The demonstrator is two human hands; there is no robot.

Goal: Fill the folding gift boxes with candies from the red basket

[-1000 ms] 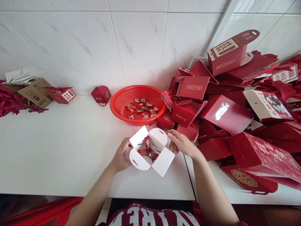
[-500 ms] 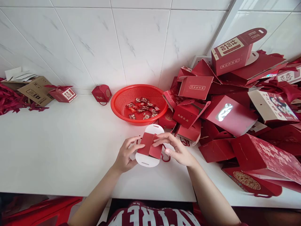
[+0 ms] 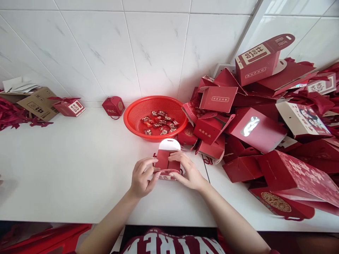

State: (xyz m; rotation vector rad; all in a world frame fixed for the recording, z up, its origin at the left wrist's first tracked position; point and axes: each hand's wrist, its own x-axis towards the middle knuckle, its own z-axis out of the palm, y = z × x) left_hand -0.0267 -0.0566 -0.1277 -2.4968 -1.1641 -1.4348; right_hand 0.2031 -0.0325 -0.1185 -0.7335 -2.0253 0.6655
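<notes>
A small red box (image 3: pixel 162 159) stands on the white table in front of me, its two inner flaps folded in over the top. Its far rounded flap, white inside, stands up, and the near flap is raised toward the box. My left hand (image 3: pixel 143 176) grips the box's left side and near flap with thumb and fingers. On the right side, my right hand (image 3: pixel 189 171) holds the box with its thumb at the near flap and fingers over the inner flap. A red cord shows at the sides. Beyond it, a red plastic basket (image 3: pixel 129 123) holds wrapped candies.
A large heap of red boxes (image 3: pixel 258 130) fills the right side. Against the wall stand a small closed red box (image 3: pixel 113 107) and a ribboned box (image 3: pixel 69 107). Farther left are a cardboard box (image 3: pixel 39 104) and dark red ribbons (image 3: pixel 12 113).
The near flap, which lay outward showing white, is now lifted up. Both hands have moved to the near edge, and my right hand has closed in on the box.
</notes>
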